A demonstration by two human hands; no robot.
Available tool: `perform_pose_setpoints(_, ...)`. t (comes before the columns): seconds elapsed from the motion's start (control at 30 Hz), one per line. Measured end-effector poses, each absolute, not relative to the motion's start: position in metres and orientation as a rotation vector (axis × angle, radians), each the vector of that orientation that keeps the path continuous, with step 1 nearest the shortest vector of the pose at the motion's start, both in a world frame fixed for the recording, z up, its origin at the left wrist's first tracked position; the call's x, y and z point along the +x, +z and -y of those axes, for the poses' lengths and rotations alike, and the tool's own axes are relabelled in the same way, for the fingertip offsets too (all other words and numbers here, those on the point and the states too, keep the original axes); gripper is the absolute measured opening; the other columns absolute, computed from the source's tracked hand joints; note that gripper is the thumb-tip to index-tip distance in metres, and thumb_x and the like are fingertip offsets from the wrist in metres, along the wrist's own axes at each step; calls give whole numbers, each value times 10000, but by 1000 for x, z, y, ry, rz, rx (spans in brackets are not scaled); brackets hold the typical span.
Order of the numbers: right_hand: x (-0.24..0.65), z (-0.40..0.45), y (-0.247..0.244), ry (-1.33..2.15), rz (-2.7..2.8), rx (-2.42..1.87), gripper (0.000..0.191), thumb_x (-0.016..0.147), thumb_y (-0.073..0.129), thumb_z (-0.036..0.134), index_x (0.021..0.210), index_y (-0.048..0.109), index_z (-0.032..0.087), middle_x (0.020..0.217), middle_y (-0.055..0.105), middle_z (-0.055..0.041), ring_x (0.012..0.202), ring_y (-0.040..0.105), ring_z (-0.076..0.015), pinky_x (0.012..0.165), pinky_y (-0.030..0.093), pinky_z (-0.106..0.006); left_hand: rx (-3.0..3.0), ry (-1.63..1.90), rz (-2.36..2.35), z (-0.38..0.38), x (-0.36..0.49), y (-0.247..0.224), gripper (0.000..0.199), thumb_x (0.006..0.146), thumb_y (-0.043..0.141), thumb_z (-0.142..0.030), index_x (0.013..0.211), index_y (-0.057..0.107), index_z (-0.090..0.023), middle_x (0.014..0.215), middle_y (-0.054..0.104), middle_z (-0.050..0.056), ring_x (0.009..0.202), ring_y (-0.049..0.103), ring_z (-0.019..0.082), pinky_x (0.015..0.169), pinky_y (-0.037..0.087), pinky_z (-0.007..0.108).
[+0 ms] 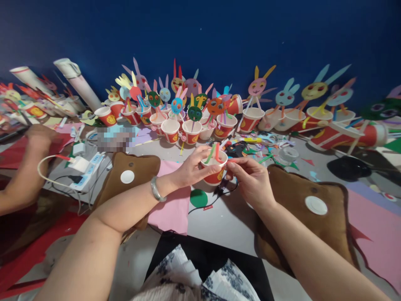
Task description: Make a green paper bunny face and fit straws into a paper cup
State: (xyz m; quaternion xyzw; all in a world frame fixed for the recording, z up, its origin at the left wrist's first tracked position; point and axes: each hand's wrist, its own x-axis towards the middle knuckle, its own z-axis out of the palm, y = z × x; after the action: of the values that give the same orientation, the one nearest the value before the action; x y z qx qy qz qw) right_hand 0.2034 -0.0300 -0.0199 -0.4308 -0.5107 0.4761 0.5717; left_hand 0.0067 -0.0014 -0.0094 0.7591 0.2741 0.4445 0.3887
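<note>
My left hand [196, 167] is wrapped round the rim and side of a red and white paper cup [214, 177]. A green paper strip [211, 154] and a red-orange paper strip [218, 151] stick up from inside the cup. At the cup's right side, my right hand [250, 177] pinches a small orange-red strip [233, 160] between thumb and fingers, its end against the rim. Below the cup lie a green paper circle [199, 198] and a thin black cable [230, 191].
Rows of cups with paper rabbit heads [194, 113] line the back. Brown cushions [308, 209] flank my arms; pink paper [171, 196] lies beneath the left one. A power strip [90, 171] and another person's arm [28, 167] are at left. Paper scraps and a tape roll [288, 155] lie right.
</note>
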Motion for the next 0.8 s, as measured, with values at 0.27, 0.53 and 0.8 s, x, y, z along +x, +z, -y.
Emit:
perform_pose_setpoints(0.27, 202, 31, -14, 1026, 1294, -1091, 283, 769, 807, 464, 811, 717, 199, 601, 661, 6, 512, 585, -113, 504, 494, -239, 1795, 1099, -765, 2, 10, -14, 379, 948, 525, -524, 941, 745, -216, 1176, 652, 89, 1223, 517, 237, 1125, 367, 431)
perform_pose_setpoints(0.53, 199, 36, -14, 1066, 1367, -1146, 356, 759, 790, 537, 810, 707, 195, 576, 651, 1, 499, 588, -130, 447, 482, -241, 1685, 1010, -817, 0, 6, -4, 262, 921, 581, -397, 923, 700, -163, 1074, 676, 87, 1110, 585, 216, 993, 452, 363)
perform_pose_setpoints(0.8, 197, 31, -28, 1139, 1158, -1076, 237, 701, 866, 400, 768, 732, 217, 562, 642, 23, 462, 549, -109, 422, 450, -226, 1703, 971, -792, 0, 5, -3, 214, 914, 574, -328, 885, 716, -170, 1070, 681, 73, 1093, 591, 206, 1016, 440, 358)
